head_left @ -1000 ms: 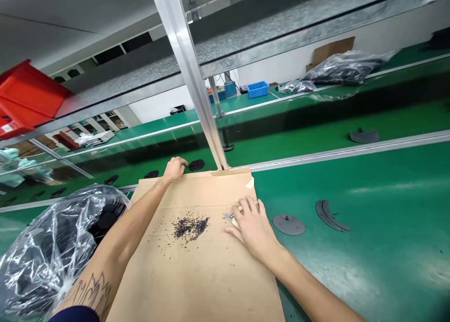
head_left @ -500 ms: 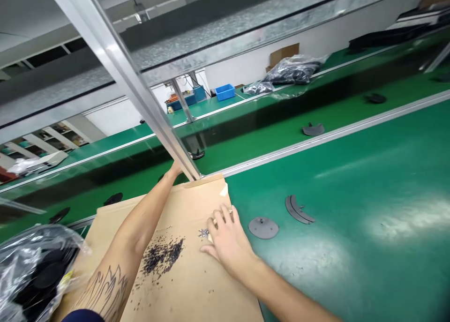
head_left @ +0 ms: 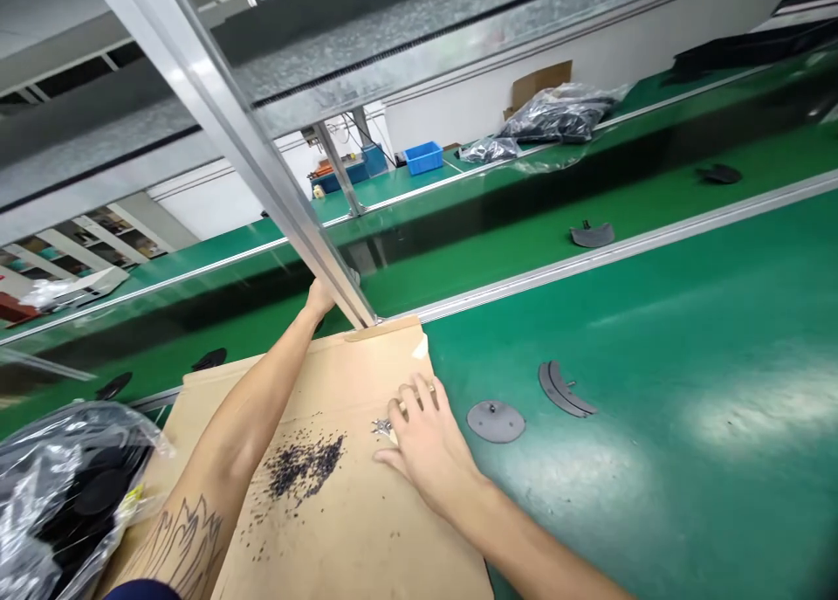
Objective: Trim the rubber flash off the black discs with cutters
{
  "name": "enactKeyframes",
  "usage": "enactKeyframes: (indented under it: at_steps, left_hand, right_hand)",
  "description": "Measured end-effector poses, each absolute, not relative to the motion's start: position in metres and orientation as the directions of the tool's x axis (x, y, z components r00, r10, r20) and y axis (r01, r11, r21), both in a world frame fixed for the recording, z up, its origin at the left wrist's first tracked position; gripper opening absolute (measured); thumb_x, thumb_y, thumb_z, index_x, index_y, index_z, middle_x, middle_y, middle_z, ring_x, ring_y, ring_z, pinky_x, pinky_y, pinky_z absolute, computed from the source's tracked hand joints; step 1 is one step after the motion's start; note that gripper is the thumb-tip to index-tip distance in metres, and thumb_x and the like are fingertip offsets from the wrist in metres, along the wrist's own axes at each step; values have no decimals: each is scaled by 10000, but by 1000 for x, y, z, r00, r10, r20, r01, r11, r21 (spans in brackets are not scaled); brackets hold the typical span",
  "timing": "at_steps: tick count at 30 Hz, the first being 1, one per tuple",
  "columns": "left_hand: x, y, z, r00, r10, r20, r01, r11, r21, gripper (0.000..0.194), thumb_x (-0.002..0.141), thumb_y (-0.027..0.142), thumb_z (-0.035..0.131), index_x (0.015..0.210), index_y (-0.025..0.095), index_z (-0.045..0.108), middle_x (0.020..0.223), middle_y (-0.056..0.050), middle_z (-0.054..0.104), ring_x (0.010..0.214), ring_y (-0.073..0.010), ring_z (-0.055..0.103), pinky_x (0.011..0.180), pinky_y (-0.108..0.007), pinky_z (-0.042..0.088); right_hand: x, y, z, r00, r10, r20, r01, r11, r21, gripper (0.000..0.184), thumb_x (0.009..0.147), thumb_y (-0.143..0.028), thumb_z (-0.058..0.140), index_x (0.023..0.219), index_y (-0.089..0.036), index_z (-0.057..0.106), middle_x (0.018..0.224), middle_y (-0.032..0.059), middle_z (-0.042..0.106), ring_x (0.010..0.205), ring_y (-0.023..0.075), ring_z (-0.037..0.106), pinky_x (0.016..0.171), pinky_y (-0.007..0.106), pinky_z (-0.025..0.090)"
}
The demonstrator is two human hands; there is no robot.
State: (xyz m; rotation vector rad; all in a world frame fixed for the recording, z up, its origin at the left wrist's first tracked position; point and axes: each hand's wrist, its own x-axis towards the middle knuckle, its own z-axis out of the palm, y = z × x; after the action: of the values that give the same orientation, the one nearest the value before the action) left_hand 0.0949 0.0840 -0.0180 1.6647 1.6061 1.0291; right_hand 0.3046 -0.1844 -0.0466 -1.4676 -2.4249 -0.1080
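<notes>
Right hand on one cardboard sheet

A green conveyor belt is partly covered by a flattened cardboard sheet — a dark round disc and curved dark strips are laid to its right, and a plastic bag of black parts is pressed against its left edge.

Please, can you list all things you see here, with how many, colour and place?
conveyor belt: one, green, right of cardboard
cardboard sheet: one, tan, on the belt
granules: many, black, on cardboard
metal piece: one, silver, on cardboard
stud disc: one, dark grey, on belt
curved strips: two, dark grey, beside disc
plastic bag: one, clear, lower left
plastic crate: one, blue, far back
left hand: one, bare, cardboard's far edge
right hand: one, bare, on cardboard
</notes>
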Motion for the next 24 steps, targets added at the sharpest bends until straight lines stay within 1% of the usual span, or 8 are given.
enactKeyframes:
  at_steps: [4, 6, 8, 10, 13, 16, 18, 24]
  left_hand:
    - [68, 27, 9, -125, 984, 123, 390, -65, 919, 290, 936, 385, 661, 1023, 111, 625, 931, -48, 667, 804, -149, 659, 745, -312, 585]
    - [59, -17, 14, -128, 983, 132, 316, -86, 945, 342, 845, 435, 737, 872, 125, 594, 782, -13, 641, 711, -127, 635, 698, -272, 564]
    - [57, -68, 10, -105, 986, 131, 248, -101, 964, 423, 751, 493, 796, 837, 141, 578, 778, -12, 648, 727, -134, 638, 698, -265, 558]
    - [64, -121, 1, -74, 992, 106, 186, -91, 978, 477, 698, 529, 826, 877, 145, 607, 842, -35, 678, 770, -150, 652, 719, -277, 560]
    - [82, -186, -11, 65, 997, 48, 57, -52, 997, 444, 727, 498, 834, 916, 140, 654, 885, -65, 701, 855, -180, 684, 820, -304, 565]
    - [92, -218, -14, 207, 976, 59, -86, -42, 995, 337, 819, 430, 789, 968, 151, 672, 914, -68, 706, 873, -168, 685, 837, -278, 552]
    - [90, -225, -14, 196, 978, 71, -120, -48, 992, 296, 850, 410, 767, 978, 159, 677, 909, -59, 703, 842, -149, 673, 792, -245, 545]
    - [77, -230, -23, 169, 982, 85, -107, -68, 992, 303, 840, 414, 773, 992, 162, 700, 887, -51, 698, 772, -140, 653, 703, -234, 546]
  right_hand:
    - [307, -182, -37, -417, 836, 357, 840, 504, -199, 460, 846, -504, 753, 1090, -119, 692, 1186, 188, 658, 1261, 371, 529, 1082, 514, 423]
    - [307, -183, -32, -410, 813, 414, 764, 553, -331, 310, 910, -394, 702, 1090, -143, 678, 1166, 157, 663, 1209, 329, 565, 1037, 478, 460]
    - [305, -185, -29, -380, 808, 449, 629, 582, -515, 260, 968, -338, 613, 1157, -163, 647, 1170, 137, 659, 1113, 278, 609, 954, 431, 504]
    - [301, -187, -28, -353, 844, 404, 434, 531, -728, 314, 972, -334, 589, 1243, -176, 603, 1125, 111, 667, 979, 228, 645, 848, 372, 537]
    - [292, -191, -26, -447, 873, 197, 122, 278, -953, 324, 941, -386, 605, 1187, -176, 633, 915, 46, 680, 755, 169, 634, 673, 292, 531]
    - [286, -193, -21, -578, 815, 51, -50, 27, -998, 325, 912, -455, 633, 1040, -162, 689, 814, 26, 665, 666, 142, 594, 606, 266, 508]
    - [285, -194, -17, -616, 788, 1, -87, -67, -994, 374, 859, -503, 700, 1005, -158, 700, 792, 23, 659, 653, 136, 583, 591, 260, 500]
    - [288, -191, -10, -638, 761, -119, 2, -152, -988, 404, 798, -556, 767, 779, -166, 664, 644, 4, 630, 586, 125, 553, 565, 251, 458]
